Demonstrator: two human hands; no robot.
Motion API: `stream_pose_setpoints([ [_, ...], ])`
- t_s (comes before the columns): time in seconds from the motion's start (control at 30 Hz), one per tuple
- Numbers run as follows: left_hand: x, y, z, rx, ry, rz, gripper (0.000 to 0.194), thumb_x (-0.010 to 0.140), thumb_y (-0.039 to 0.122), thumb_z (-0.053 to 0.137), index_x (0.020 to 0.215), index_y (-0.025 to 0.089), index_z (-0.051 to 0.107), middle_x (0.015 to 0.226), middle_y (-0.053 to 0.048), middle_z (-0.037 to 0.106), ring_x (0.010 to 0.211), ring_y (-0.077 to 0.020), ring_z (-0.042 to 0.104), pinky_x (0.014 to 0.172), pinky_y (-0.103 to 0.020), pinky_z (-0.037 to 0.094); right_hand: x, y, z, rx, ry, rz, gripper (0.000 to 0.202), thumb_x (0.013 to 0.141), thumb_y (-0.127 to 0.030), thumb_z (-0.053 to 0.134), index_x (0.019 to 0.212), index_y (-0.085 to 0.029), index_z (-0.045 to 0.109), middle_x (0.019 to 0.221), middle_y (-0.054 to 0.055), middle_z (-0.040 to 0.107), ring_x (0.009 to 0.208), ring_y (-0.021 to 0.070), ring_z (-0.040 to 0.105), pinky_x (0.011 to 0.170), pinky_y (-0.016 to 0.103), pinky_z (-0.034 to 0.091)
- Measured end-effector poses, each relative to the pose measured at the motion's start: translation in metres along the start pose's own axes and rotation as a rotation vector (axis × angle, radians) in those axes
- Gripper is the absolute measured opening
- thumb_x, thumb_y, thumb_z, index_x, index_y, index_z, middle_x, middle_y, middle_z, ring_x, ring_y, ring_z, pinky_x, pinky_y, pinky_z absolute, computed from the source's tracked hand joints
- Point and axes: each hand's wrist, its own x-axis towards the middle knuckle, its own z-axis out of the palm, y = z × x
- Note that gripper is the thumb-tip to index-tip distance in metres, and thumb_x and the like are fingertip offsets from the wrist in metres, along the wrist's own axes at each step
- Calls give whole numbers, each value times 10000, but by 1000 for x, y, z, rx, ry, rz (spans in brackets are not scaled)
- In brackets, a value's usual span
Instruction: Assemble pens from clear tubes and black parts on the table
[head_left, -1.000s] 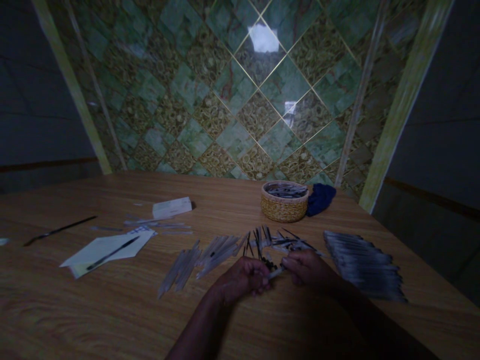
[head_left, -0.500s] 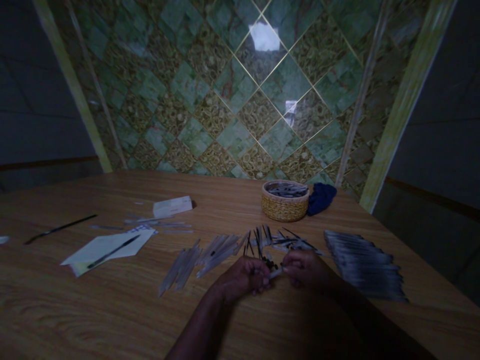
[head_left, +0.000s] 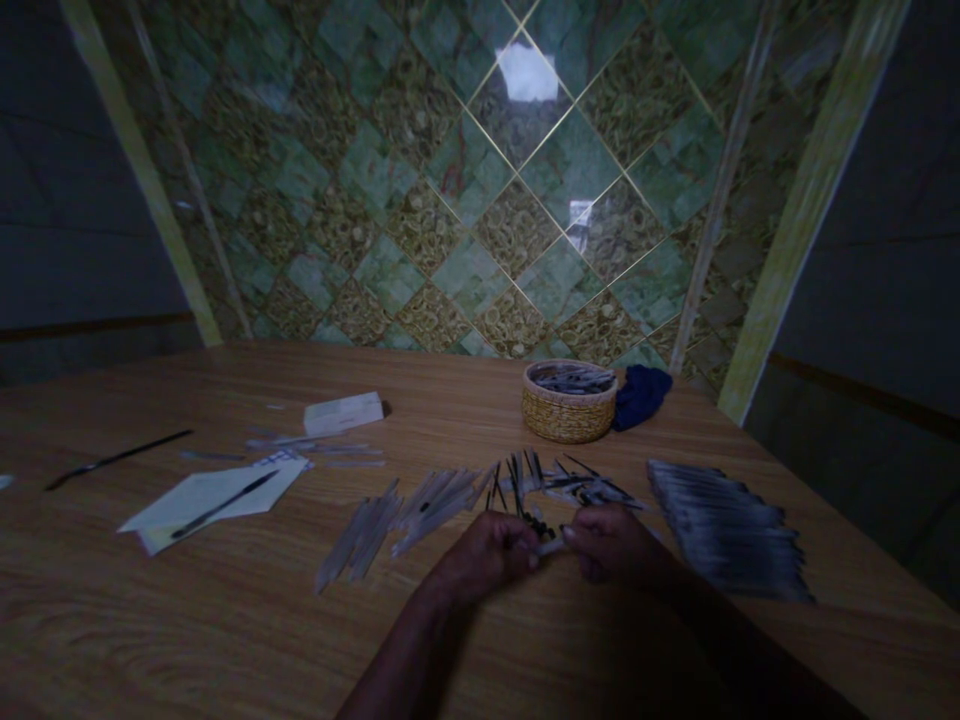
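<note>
Between my two hands is a short pale, translucent tube (head_left: 551,546). My left hand (head_left: 499,548) is closed on its left end, and my right hand (head_left: 606,542) pinches it at the right end. Just beyond the fingers lie small black pieces (head_left: 538,522) and thin black sticks (head_left: 516,478). Several clear tubes (head_left: 435,505) are spread to the left of my hands. More black and clear parts (head_left: 592,483) lie loosely behind my right hand.
A woven basket (head_left: 570,405) full of pens stands at the back beside a dark blue cloth (head_left: 641,395). Dark pens form a wide row (head_left: 727,530) at right. Papers with a pen (head_left: 210,500) and a white box (head_left: 343,413) lie left on the wooden table (head_left: 225,620).
My hands stay at nearly the same spot with the tube between them. The fingers have shifted slightly around it. The whole view has moved a very little.
</note>
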Motion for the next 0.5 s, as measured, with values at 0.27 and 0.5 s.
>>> stream_pose_setpoints([
  [0.27, 5, -3, 5, 384, 167, 214, 161, 604, 20, 500, 553, 160, 563, 572, 19, 481, 578, -123, 419, 533, -235, 265, 6, 3, 6, 144, 58, 171, 403, 712, -583, 511, 599, -199, 466, 389, -42, 517, 317, 91, 445, 337, 192, 308],
  [0.5, 5, -4, 6, 181, 188, 125, 131, 589, 56, 553, 509, 159, 559, 512, 18, 472, 544, -117, 386, 502, -239, 229, 11, -2, 8, 155, 93, 179, 461, 696, -653, 473, 636, -196, 460, 395, -40, 532, 305, 85, 446, 325, 186, 313],
])
